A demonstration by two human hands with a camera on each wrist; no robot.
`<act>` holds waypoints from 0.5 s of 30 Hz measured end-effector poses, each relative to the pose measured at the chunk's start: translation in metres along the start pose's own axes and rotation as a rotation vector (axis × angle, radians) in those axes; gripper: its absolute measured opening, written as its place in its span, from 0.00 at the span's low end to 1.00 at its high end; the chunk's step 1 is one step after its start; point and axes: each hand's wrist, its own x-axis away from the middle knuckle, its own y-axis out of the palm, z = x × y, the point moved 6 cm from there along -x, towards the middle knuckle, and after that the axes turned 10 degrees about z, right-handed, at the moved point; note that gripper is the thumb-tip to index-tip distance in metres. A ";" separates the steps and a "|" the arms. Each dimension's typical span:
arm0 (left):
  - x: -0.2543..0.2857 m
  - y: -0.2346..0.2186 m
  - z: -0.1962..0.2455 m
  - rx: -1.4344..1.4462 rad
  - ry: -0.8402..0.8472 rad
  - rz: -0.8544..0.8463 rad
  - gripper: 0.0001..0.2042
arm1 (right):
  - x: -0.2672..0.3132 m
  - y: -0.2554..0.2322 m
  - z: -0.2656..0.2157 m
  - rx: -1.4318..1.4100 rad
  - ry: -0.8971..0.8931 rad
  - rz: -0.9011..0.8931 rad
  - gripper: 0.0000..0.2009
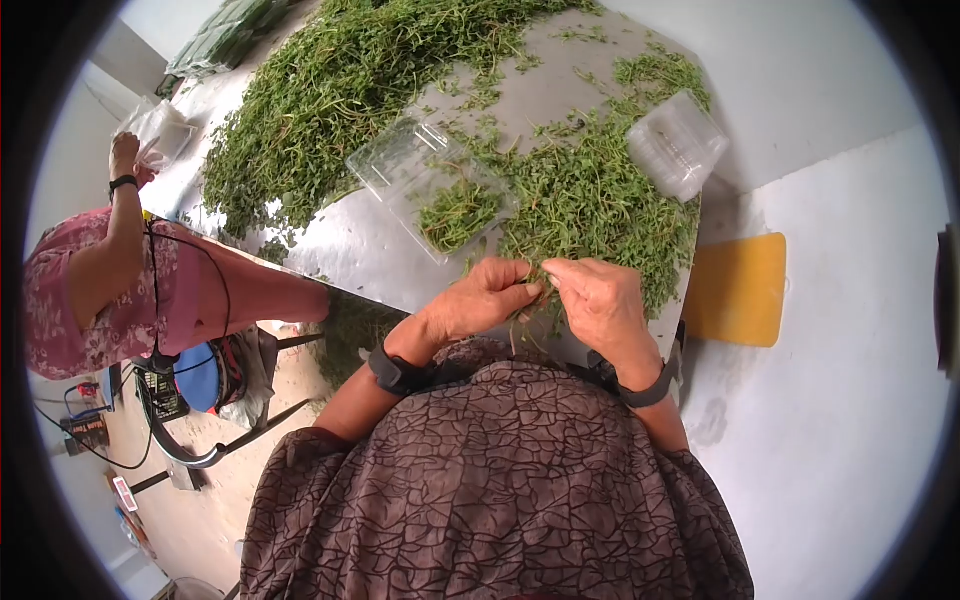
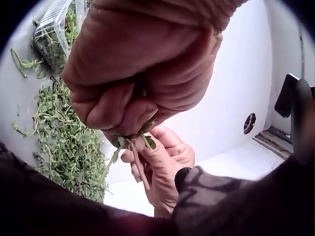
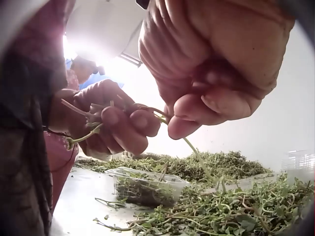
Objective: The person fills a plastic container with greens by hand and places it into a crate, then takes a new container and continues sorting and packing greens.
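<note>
Close to the table's near edge, my left hand (image 1: 478, 300) grips a few leafy green stems (image 2: 140, 164), their cut ends poking out past the fingers. Just beside it, my right hand (image 1: 600, 300) pinches a thin stem (image 3: 189, 143) between thumb and fingertip. In the right wrist view the fingertips of both hands nearly meet along that stem. Beyond the hands, a clear plastic container (image 1: 400, 185) lies open with some greens in its near part. To its right spreads a loose heap of greens (image 1: 590, 200).
A larger pile of greens (image 1: 330, 90) covers the far left of the table. Stacked clear containers (image 1: 678, 148) stand on the right. At left another person (image 1: 100, 250) handles clear packaging (image 1: 160, 135). A yellow board (image 1: 740, 290) leans near the right wall.
</note>
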 end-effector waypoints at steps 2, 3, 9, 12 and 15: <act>0.002 -0.001 0.003 -0.004 0.001 -0.037 0.11 | 0.002 0.000 -0.002 -0.004 0.008 0.019 0.08; 0.002 -0.001 0.004 -0.031 0.009 -0.066 0.11 | 0.003 -0.001 -0.003 -0.010 0.008 0.026 0.06; 0.006 -0.002 0.007 -0.084 0.055 -0.141 0.10 | 0.003 0.000 -0.014 0.006 0.018 0.029 0.03; 0.006 -0.005 0.014 -0.084 0.051 -0.167 0.10 | 0.005 0.002 -0.017 0.034 0.044 0.034 0.03; 0.006 -0.001 0.026 -0.056 0.104 -0.201 0.11 | 0.001 -0.006 -0.018 -0.109 0.149 0.193 0.04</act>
